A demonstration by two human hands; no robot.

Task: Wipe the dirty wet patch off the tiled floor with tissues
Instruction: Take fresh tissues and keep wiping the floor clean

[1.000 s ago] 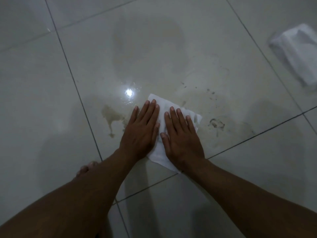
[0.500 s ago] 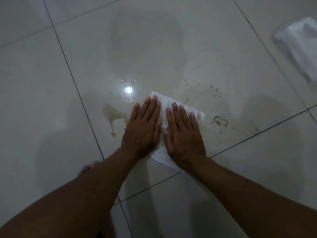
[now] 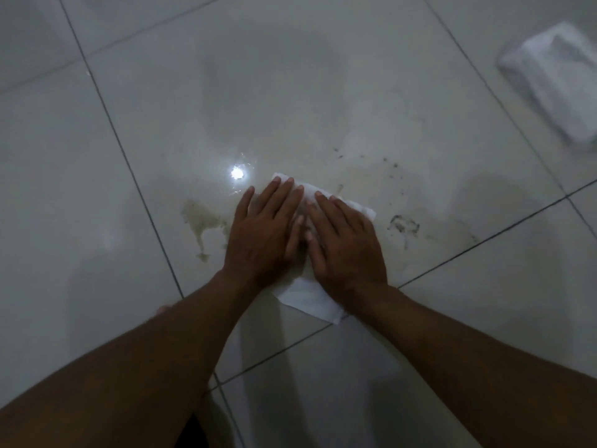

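A white tissue lies flat on the tiled floor, its near corner on a grout line and its far edge by a glare spot. The left hand and right hand press it side by side, fingers straight and close together, gripping nothing. A brown wet patch sits just left of the left hand; dark smudges lie right of the tissue. Since a second ago, the hands have closed together, covering more of the tissue. A pack lies well apart, far right, with bare tile between.
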